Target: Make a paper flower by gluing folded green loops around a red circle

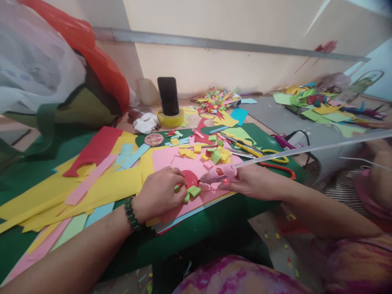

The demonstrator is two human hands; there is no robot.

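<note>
Three or so green paper pieces (194, 191) sat along the near rim of a red disc (191, 179), while most of its face lay bare, so I judged that piece barely begun. Whether they were stuck down I couldn't tell. Loose yellow pieces (186, 153) and others lay unused beyond it, and a bristly paper bunch (214, 100) past the far edge of the green surface (220, 222) looked much further along. The disc lay flat on a pink sheet (165, 157), near the middle of the surface's near edge. Just over the disc's right rim was the tip of a pink glue gun (219, 174), too blurred to show whether it touched. The gun pointed left at the disc, its long axis running nearly level from left to right, with a clear stick (300, 148) trailing from its back, up toward the right. The right hand (257, 182) had its fingers closed round the gun. The left hand (161, 192) rested at the disc's left rim, fingers curled, thumb and forefinger close together; I couldn't tell whether they pinched a green piece or only steadied the disc.
</note>
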